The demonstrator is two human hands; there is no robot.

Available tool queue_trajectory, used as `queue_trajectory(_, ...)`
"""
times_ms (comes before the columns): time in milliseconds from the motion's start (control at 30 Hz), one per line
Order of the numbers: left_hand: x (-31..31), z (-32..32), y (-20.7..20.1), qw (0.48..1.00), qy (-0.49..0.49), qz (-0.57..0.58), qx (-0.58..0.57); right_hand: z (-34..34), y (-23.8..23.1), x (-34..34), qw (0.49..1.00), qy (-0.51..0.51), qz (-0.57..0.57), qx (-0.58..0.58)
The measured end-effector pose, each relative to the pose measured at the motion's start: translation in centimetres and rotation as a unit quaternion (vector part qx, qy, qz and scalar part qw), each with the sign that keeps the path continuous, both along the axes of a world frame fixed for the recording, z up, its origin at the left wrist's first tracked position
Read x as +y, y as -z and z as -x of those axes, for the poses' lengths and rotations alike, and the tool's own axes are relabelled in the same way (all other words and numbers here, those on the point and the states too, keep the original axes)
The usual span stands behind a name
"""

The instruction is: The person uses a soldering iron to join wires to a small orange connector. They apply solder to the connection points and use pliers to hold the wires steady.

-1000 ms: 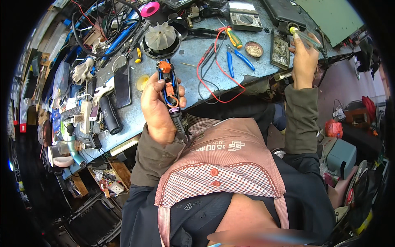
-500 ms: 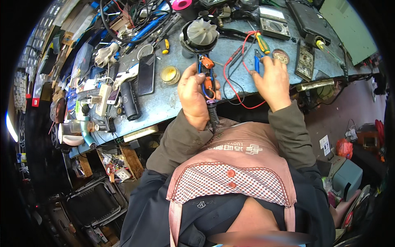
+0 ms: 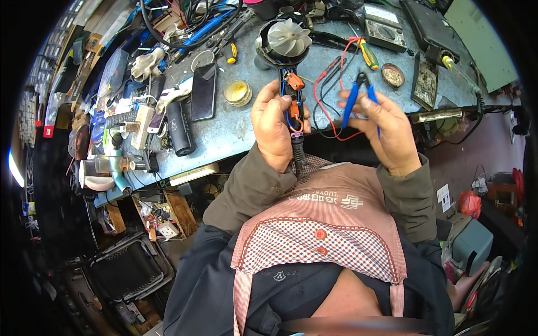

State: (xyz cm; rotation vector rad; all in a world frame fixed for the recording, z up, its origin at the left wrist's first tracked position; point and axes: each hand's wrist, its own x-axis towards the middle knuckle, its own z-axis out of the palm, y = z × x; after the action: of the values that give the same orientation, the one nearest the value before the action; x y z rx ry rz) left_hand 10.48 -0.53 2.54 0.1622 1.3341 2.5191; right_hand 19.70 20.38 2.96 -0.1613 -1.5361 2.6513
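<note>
My left hand (image 3: 271,126) is wrapped around the opened handle of a hair dryer (image 3: 293,101). Its orange switches and wires are bare, a pale fan wheel (image 3: 289,38) sits exposed in the round head, and the cord runs down toward my apron. To the right, my right hand (image 3: 386,126) holds blue-handled cutting pliers (image 3: 353,101) above the bench, their dark jaws pointing away from me and the handles spread. Red and black test leads (image 3: 325,92) lie on the bench between the two hands.
A multimeter (image 3: 385,31), a yellow-green screwdriver (image 3: 367,54) and a small round tin (image 3: 392,75) lie beyond my right hand. Left of the dryer are a glass jar (image 3: 238,92), a phone (image 3: 204,92) and a black cylinder (image 3: 180,129). Tools and cables crowd the far left.
My right hand has lifted the blue pliers off the bench and brought them nearer, with the handles now spread. The left hand still holds the dryer; the whole view has shifted slightly.
</note>
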Motion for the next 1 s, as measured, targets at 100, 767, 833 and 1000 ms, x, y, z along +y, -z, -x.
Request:
queue_trajectory(100,-0.1,-0.1,0.3,1.000,0.004,0.012,0.017,-0.8,-1.5,-1.7,0.990,-0.128,0.052,-0.037)
queue_trajectory(767,-0.1,0.1,2.2,0.998,0.003,0.031,0.050,0.6,-4.0,-3.6,0.952,-0.165,-0.221,-0.132)
queue_trajectory(833,-0.1,0.2,2.3,0.998,0.007,0.033,0.046,0.9,-4.0,-3.3,0.944,-0.171,-0.247,-0.139)
queue_trajectory(1000,-0.2,0.4,2.7,0.998,0.013,0.038,0.052,1.2,-2.4,-3.0,0.917,-0.138,-0.371,-0.055)
